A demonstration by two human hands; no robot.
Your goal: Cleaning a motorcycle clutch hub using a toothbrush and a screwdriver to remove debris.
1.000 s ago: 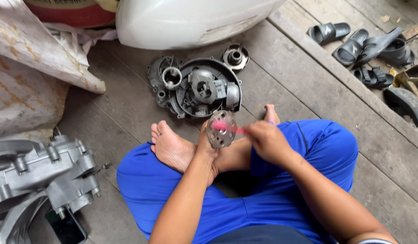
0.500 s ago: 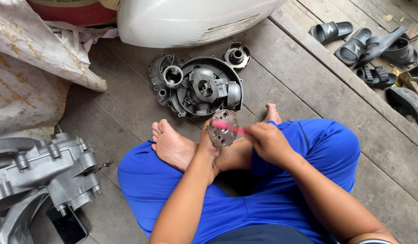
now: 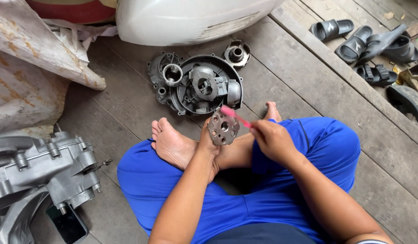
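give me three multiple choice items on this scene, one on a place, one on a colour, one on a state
1. Where does the round engine cover lie?
A. on the floorboards ahead of the feet
B. on the person's lap
C. among the sandals

2. What colour is the brush?
A. green
B. pink
C. black

3. How is the perforated metal disc placed?
A. flat on the floor
B. inside the engine cover
C. held up in the left hand

Answers:
1 A, it rests on the planks beyond the toes.
2 B, the handle in the right hand is pink.
3 C, the left hand's fingers grip it above the feet.
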